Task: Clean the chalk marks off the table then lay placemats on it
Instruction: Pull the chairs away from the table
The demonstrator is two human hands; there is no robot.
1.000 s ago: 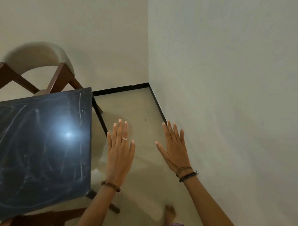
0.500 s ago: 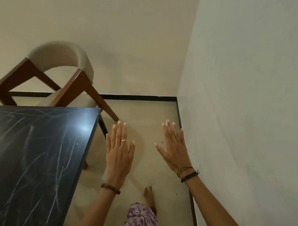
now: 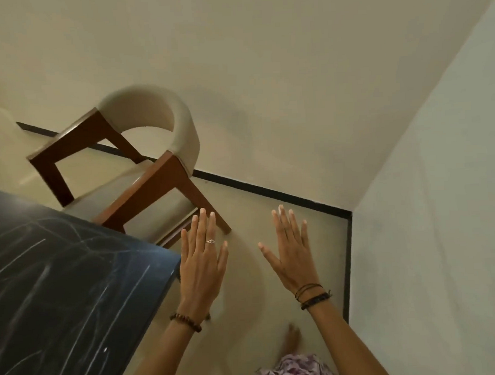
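Both hands are spread flat and hold nothing: the left hand (image 3: 200, 270) hovers just beside the corner of the dark, glossy rectangular table (image 3: 60, 280), the right hand (image 3: 290, 255) is further off over the pale floor. The tabletop, streaked with white chalk marks (image 3: 25, 262), lies to the left of both hands. It looks hard, rigid and smooth, so chalk should wipe off easily with a cloth pressed flat; no cloth or placemats show.
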